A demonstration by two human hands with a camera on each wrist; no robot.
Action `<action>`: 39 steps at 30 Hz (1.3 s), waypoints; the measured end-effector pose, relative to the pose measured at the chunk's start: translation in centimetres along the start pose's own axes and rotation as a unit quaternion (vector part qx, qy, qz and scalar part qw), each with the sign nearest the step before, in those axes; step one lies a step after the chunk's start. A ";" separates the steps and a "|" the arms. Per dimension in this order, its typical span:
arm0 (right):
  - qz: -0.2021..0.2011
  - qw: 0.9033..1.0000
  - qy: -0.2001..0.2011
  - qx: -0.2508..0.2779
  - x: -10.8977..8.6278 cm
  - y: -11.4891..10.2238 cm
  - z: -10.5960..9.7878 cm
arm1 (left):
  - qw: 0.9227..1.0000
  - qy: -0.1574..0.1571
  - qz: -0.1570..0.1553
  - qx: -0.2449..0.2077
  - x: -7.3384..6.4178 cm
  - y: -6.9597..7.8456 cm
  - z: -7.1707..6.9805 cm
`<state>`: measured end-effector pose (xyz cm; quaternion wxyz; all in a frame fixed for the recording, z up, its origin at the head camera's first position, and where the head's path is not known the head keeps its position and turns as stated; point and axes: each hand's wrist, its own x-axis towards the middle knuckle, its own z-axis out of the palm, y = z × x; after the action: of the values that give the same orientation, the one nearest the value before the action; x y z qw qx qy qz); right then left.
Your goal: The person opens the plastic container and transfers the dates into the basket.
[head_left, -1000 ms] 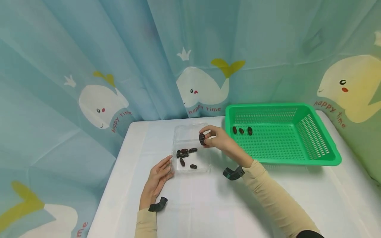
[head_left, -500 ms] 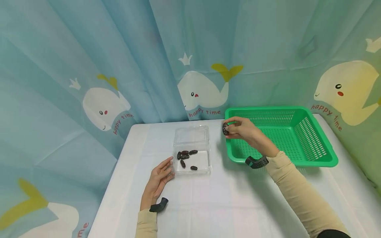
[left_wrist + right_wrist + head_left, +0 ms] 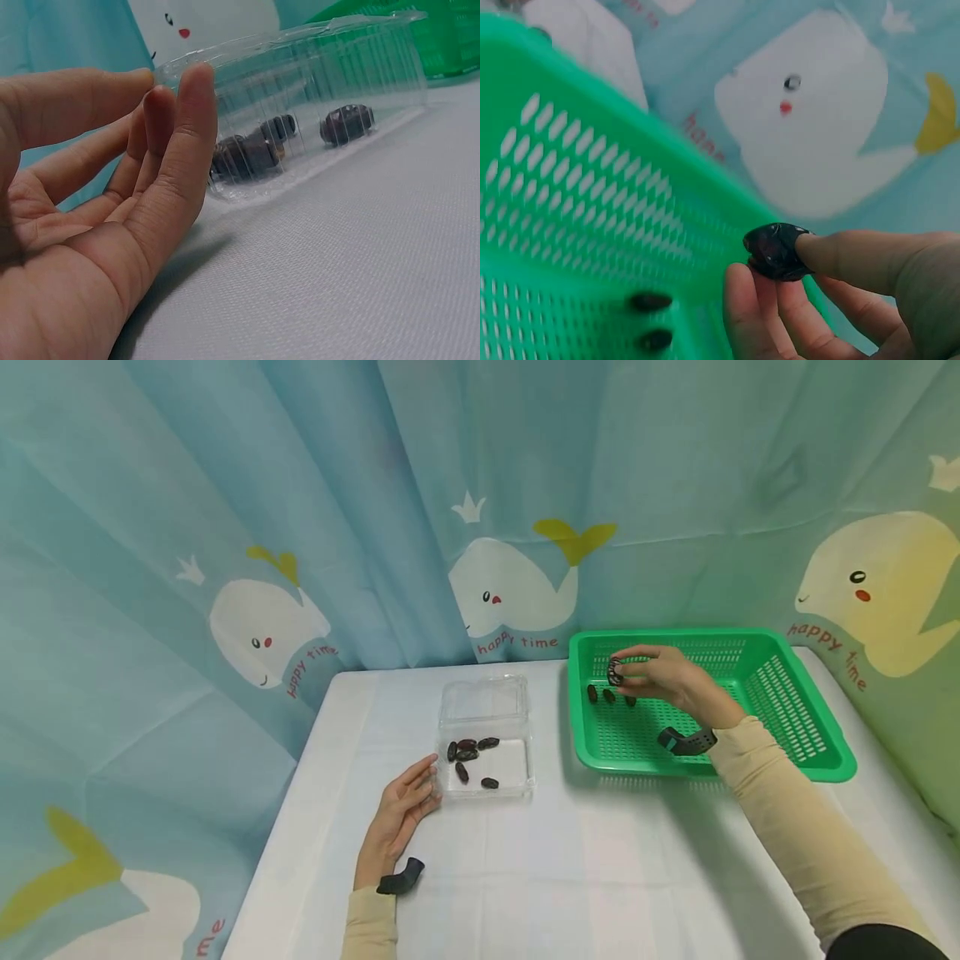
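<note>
On white-clothed table (image 3: 480, 877), green basket (image 3: 795, 702), clear box (image 3: 510, 764); behind, whale-print curtain (image 3: 390, 510).

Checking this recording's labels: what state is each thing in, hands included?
Clear container: lid open, six dark pieces inside.
Green basket: upright, three dark pieces inside.
Held piece: pinched, aloft over basket.
Left hand: touching container's left edge.
Right hand: pinching held piece.

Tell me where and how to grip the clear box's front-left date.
Pinch the front-left date across its middle from above, on its left and right sides. It's oblong and lies roughly front to back; those sides look free, while another date crowds its far end. Walls of the clear box would likely hinder a low approach.
</note>
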<state>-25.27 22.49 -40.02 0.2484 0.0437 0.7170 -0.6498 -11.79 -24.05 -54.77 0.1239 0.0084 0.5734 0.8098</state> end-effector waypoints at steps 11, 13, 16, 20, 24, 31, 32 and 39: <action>0.057 0.998 0.007 -0.007 1.9 2.7 -4.0 | 1.000 0.015 -0.017 -0.018 0.0 0.2 0.3; 0.065 0.998 0.010 -0.009 2.0 2.9 -4.5 | 1.000 0.014 -0.021 -0.019 0.1 0.2 0.4; 0.073 0.997 0.017 -0.018 2.2 3.4 -5.1 | 0.999 0.015 -0.027 -0.028 0.3 0.2 0.4; 0.067 0.997 0.017 -0.047 2.6 3.8 -5.6 | 0.998 0.025 -0.031 -0.039 0.4 0.1 0.4; 0.051 0.995 0.015 -0.080 2.9 4.3 -5.7 | 0.998 0.026 -0.029 -0.038 0.3 0.0 0.4; 0.035 0.991 0.045 -0.121 3.1 4.5 -5.0 | 0.999 0.023 -0.023 -0.029 0.0 0.1 0.2; 0.033 0.989 0.049 -0.134 3.0 4.5 -4.8 | 0.999 0.024 -0.023 -0.029 0.0 0.1 0.2; 0.019 0.978 0.092 -0.185 3.3 4.7 -4.1 | 0.999 0.024 -0.015 -0.015 0.0 0.2 0.2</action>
<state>-27.57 26.23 -45.50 0.1973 0.0699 0.8434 -0.4948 -11.79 -23.95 -54.51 0.1227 -0.0217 0.5639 0.8164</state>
